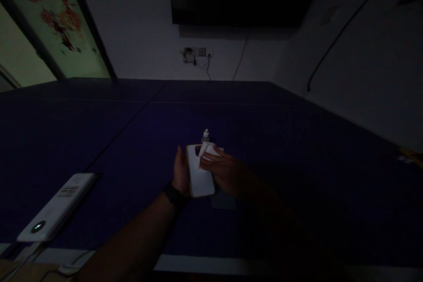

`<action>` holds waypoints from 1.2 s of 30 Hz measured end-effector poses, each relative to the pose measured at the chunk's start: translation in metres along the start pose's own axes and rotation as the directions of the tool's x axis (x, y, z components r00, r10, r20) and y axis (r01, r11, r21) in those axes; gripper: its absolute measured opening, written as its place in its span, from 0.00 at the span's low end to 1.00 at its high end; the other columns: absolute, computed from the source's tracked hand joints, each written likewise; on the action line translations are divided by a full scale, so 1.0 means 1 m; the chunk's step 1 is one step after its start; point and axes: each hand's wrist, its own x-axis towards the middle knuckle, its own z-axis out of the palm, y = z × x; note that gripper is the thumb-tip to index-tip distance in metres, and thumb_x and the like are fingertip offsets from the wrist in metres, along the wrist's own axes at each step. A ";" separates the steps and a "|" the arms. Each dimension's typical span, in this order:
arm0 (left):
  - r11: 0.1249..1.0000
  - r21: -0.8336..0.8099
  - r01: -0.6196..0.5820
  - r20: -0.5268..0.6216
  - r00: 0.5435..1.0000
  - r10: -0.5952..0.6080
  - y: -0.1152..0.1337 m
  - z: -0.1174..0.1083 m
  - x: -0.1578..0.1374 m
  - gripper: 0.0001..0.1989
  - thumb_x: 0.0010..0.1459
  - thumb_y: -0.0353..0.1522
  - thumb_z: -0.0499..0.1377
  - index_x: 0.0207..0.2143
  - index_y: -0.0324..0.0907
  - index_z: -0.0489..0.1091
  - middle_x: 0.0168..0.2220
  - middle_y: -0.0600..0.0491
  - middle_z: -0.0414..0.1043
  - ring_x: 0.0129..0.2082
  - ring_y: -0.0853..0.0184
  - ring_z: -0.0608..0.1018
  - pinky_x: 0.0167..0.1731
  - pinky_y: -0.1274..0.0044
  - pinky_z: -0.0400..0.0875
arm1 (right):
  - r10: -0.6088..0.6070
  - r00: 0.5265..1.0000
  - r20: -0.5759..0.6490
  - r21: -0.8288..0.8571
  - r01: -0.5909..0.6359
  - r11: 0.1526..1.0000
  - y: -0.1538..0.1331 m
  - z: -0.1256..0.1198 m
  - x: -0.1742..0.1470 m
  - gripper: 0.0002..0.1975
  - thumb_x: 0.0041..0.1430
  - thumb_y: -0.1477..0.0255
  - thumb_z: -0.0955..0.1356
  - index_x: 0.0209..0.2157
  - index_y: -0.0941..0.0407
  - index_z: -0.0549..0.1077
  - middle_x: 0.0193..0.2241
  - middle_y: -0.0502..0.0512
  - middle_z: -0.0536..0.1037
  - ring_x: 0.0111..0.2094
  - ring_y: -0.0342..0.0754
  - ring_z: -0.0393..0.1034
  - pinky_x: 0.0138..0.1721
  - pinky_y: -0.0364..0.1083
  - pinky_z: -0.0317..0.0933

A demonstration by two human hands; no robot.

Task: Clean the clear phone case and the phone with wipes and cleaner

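Phone (201, 183), smooth, white and rounded-cornered, lies between the left hand's (181, 174) cradling fingers; the right hand's (228, 172) bent fingers hold a thin, folded white wipe (210, 146) against its upper back. Just beyond: a white-capped bottle (206, 135).

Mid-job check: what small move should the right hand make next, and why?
Probably slide the white wipe down the phone. The right hand holds the wipe at the upper part, by the dark camera area, while the lower back lies uncovered and the left hand supports the phone's side.
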 end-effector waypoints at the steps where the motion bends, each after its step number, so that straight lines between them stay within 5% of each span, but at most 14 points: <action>1: 1.000 -0.001 -0.004 0.006 1.000 0.004 0.000 0.001 0.000 0.37 0.75 0.53 0.40 0.49 0.34 0.78 0.44 0.38 0.84 0.41 0.55 0.86 0.48 0.67 0.77 | 0.023 0.999 -0.030 0.009 -0.022 1.000 0.001 -0.002 0.000 0.24 0.64 0.86 0.64 0.56 0.58 0.80 0.57 0.61 0.83 0.64 0.55 0.75 0.73 0.64 0.60; 7: 1.000 -0.010 -0.019 0.015 1.000 0.019 0.004 -0.004 0.002 0.34 0.72 0.56 0.45 0.54 0.39 0.75 0.39 0.41 0.84 0.33 0.54 0.85 0.39 0.64 0.79 | 0.186 0.952 -0.245 0.049 -0.179 0.983 -0.003 -0.005 0.000 0.25 0.66 0.84 0.60 0.58 0.58 0.78 0.57 0.63 0.83 0.61 0.54 0.78 0.69 0.66 0.64; 16: 0.995 -0.069 -0.070 -0.070 0.995 0.065 0.008 -0.011 0.010 0.33 0.73 0.53 0.45 0.60 0.37 0.72 0.42 0.40 0.84 0.40 0.52 0.85 0.50 0.62 0.75 | 0.048 0.998 -0.051 -0.044 -0.050 0.998 -0.014 0.019 0.003 0.32 0.60 0.87 0.64 0.66 0.63 0.73 0.64 0.67 0.77 0.69 0.57 0.69 0.72 0.62 0.61; 20: 0.996 -0.058 -0.070 -0.070 0.995 0.066 0.008 -0.010 0.009 0.32 0.73 0.52 0.45 0.57 0.37 0.74 0.39 0.41 0.84 0.38 0.53 0.85 0.49 0.63 0.76 | -0.037 0.998 -0.057 0.013 0.038 0.999 -0.010 0.014 0.000 0.27 0.60 0.86 0.65 0.59 0.59 0.79 0.59 0.62 0.82 0.64 0.54 0.75 0.74 0.63 0.57; 25: 0.997 -0.047 -0.060 -0.052 0.997 0.057 0.009 -0.003 0.005 0.31 0.74 0.51 0.44 0.52 0.38 0.76 0.43 0.40 0.84 0.41 0.54 0.85 0.50 0.64 0.76 | 0.090 0.993 -0.073 -0.092 -0.097 0.991 -0.006 0.015 0.000 0.29 0.60 0.86 0.65 0.61 0.58 0.77 0.62 0.62 0.80 0.69 0.58 0.69 0.73 0.66 0.58; 31: 0.999 -0.034 -0.028 -0.090 0.996 0.025 0.009 -0.001 0.005 0.32 0.74 0.52 0.43 0.49 0.37 0.77 0.42 0.40 0.84 0.39 0.54 0.85 0.48 0.64 0.76 | -0.050 0.999 -0.018 0.016 0.050 0.999 0.000 0.007 -0.002 0.28 0.58 0.87 0.64 0.57 0.58 0.79 0.58 0.61 0.83 0.66 0.55 0.73 0.73 0.63 0.59; 36: 0.999 -0.045 -0.029 -0.054 0.998 0.027 0.010 0.000 0.004 0.31 0.74 0.51 0.44 0.49 0.37 0.77 0.44 0.40 0.84 0.40 0.55 0.85 0.48 0.66 0.76 | 0.042 0.998 -0.037 -0.059 -0.044 0.997 0.001 0.004 -0.001 0.30 0.59 0.87 0.64 0.62 0.60 0.76 0.63 0.63 0.79 0.69 0.60 0.68 0.71 0.65 0.62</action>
